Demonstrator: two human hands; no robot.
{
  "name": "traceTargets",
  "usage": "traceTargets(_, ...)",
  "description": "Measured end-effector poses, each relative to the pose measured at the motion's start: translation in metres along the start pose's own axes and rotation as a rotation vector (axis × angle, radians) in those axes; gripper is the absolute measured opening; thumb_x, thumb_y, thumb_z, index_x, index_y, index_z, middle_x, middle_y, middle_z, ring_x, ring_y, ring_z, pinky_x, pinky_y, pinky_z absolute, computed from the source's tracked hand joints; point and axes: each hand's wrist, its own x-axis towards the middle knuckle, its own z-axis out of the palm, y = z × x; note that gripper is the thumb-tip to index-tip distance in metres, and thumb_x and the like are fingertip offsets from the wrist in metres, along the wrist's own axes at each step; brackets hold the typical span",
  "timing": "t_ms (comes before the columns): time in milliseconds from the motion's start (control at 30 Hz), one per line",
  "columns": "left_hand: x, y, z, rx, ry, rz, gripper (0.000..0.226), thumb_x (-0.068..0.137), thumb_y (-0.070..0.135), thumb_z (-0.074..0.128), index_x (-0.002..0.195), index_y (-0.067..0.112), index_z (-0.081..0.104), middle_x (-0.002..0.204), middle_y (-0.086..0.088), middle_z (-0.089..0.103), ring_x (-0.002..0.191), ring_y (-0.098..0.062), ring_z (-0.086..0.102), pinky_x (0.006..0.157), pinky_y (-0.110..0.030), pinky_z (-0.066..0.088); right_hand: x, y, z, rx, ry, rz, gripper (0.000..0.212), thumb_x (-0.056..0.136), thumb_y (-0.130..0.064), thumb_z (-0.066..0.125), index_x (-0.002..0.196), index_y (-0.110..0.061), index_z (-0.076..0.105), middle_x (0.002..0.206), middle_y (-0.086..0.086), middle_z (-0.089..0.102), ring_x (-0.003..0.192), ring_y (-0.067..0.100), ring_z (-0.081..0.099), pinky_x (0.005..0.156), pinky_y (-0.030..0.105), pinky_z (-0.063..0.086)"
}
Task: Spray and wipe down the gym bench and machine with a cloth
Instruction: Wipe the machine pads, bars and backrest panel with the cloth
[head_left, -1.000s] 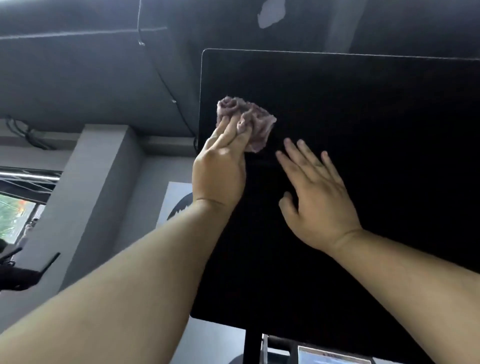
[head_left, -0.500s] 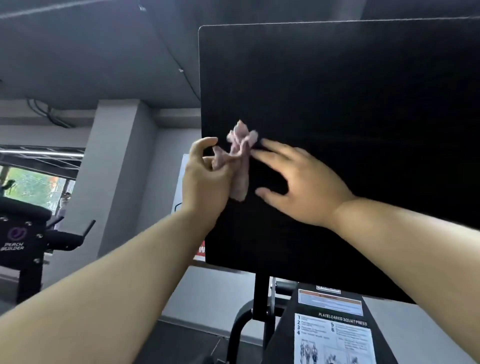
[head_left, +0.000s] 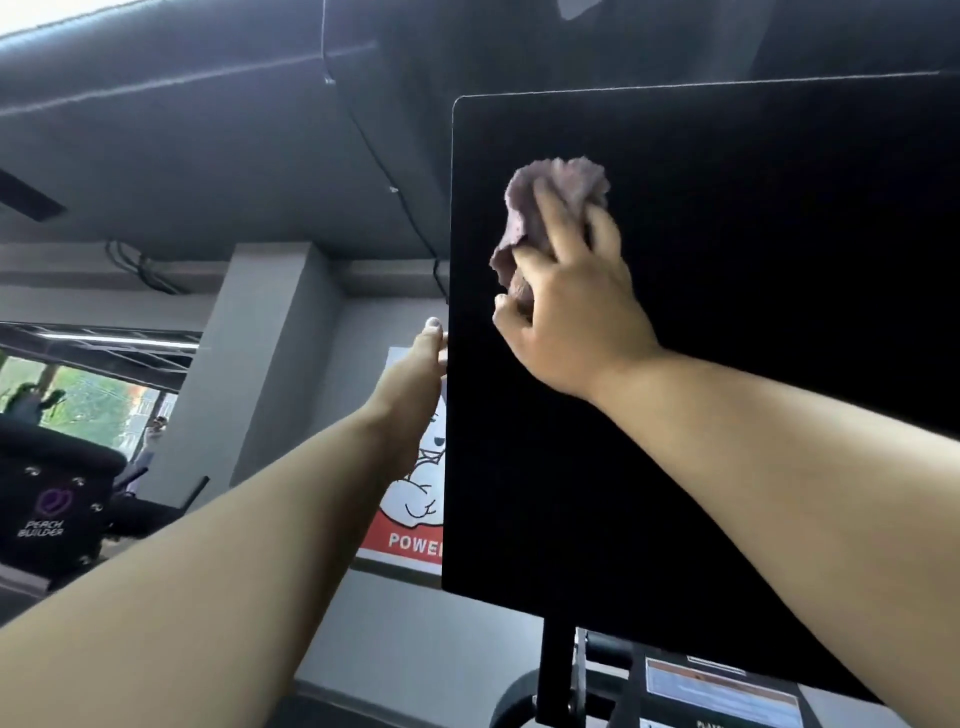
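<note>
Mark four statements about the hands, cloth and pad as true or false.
1. The right hand holds the cloth against the pad. True.
2. The left hand holds a spray bottle. False: it grips the pad's left edge, and no bottle is in view.
3. The cloth sits at the pad's lower right. False: it is at the upper left.
4. A poster shows behind the pad's left edge. True.
</note>
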Motion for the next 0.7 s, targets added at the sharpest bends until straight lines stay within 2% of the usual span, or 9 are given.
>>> traceTargets(67, 0.005, -0.011, 0.002, -0.064, -0.076, -0.017, 0.053, 0.103, 0.055, 0.022, 0.094, 0.029, 0.068, 0.090, 0.010, 0.074, 0.095, -0.010, 0.065, 0.098, -0.031, 0.042, 0.001, -0.002, 0.009, -0.015, 0.087, -0.058, 0.046, 0.085, -0.015, 0.055, 0.132, -0.013, 0.060, 0.159, 0.007, 0.028, 0.137, 0.041, 0.030, 0.111, 0.046, 0.032)
traceTargets(133, 0.010, -0.022, -0.003, -0.167, -0.119, -0.016, 0.058, 0.103, 0.055, 0.020, 0.098, 0.023, 0.068, 0.092, 0.007, 0.076, 0.094, -0.008, 0.069, 0.095, -0.026, 0.044, 0.008, -0.002, 0.007, 0.045, 0.120, -0.016, 0.066, 0.082, -0.004, 0.057, 0.146, -0.013, 0.043, 0.158, 0.009, 0.030, 0.134, 0.039, 0.035, 0.113, 0.042, 0.030)
traceTargets(200, 0.017, -0.030, -0.010, -0.272, -0.156, -0.030, 0.066, 0.102, 0.057, 0.016, 0.104, 0.016, 0.067, 0.102, 0.001, 0.076, 0.099, -0.009, 0.070, 0.093, -0.024, 0.045, 0.016, -0.003, 0.007, 0.024, 0.129, 0.011, 0.072, 0.081, -0.003, 0.060, 0.149, -0.010, 0.035, 0.154, 0.012, 0.033, 0.131, 0.036, 0.038, 0.112, 0.037, 0.032)
traceTargets(267, 0.024, -0.039, -0.018, -0.333, -0.193, -0.044, 0.073, 0.101, 0.059, 0.014, 0.113, 0.009, 0.065, 0.111, -0.004, 0.074, 0.108, -0.014, 0.068, 0.096, -0.024, 0.046, 0.017, -0.009, 0.020, -0.040, 0.135, -0.024, 0.059, 0.083, -0.005, 0.058, 0.141, -0.007, 0.048, 0.146, 0.015, 0.041, 0.126, 0.036, 0.042, 0.108, 0.037, 0.035)
traceTargets(367, 0.034, -0.050, -0.024, -0.413, -0.239, -0.046, 0.079, 0.100, 0.062, 0.012, 0.124, 0.005, 0.060, 0.117, -0.008, 0.071, 0.114, -0.017, 0.064, 0.104, -0.028, 0.043, -0.001, -0.016, 0.049, -0.023, 0.155, -0.138, 0.036, 0.084, -0.013, 0.047, 0.109, -0.007, 0.072, 0.126, 0.013, 0.058, 0.106, 0.035, 0.052, 0.093, 0.042, 0.047)
traceTargets(467, 0.040, -0.053, -0.025, -0.451, -0.270, -0.041, 0.079, 0.099, 0.062, 0.010, 0.113, 0.005, 0.064, 0.097, -0.005, 0.075, 0.090, -0.012, 0.070, 0.096, -0.027, 0.045, -0.044, -0.014, 0.072, 0.032, 0.009, -0.295, 0.033, 0.081, -0.019, 0.048, 0.094, -0.009, 0.076, 0.116, 0.009, 0.064, 0.099, 0.029, 0.049, 0.084, 0.043, 0.051)
traceTargets(533, 0.040, -0.052, -0.026, -0.433, -0.287, -0.045, 0.079, 0.099, 0.062, 0.010, 0.113, 0.006, 0.064, 0.095, -0.005, 0.075, 0.082, -0.011, 0.070, 0.085, -0.026, 0.047, -0.065, -0.010, 0.076, 0.004, -0.082, -0.424, 0.032, 0.083, -0.022, 0.046, 0.089, -0.011, 0.076, 0.113, 0.006, 0.067, 0.098, 0.022, 0.043, 0.079, 0.040, 0.051)
traceTargets(600, 0.040, -0.052, -0.027, -0.410, -0.295, -0.046, 0.079, 0.100, 0.061, 0.009, 0.115, 0.006, 0.064, 0.102, -0.006, 0.075, 0.090, -0.012, 0.071, 0.086, -0.026, 0.048, -0.054, -0.004, 0.069, -0.058, -0.092, -0.504, 0.035, 0.087, -0.024, 0.043, 0.091, -0.014, 0.076, 0.114, 0.004, 0.068, 0.100, 0.020, 0.044, 0.079, 0.035, 0.043)
traceTargets(700, 0.041, -0.055, -0.029, -0.390, -0.315, -0.035, 0.079, 0.100, 0.061, 0.008, 0.122, 0.007, 0.061, 0.116, -0.006, 0.071, 0.109, -0.014, 0.066, 0.092, -0.025, 0.046, -0.008, -0.003, 0.051, -0.088, 0.095, -0.296, 0.039, 0.093, -0.018, 0.042, 0.120, -0.009, 0.068, 0.141, 0.010, 0.053, 0.127, 0.024, 0.041, 0.098, 0.031, 0.030)
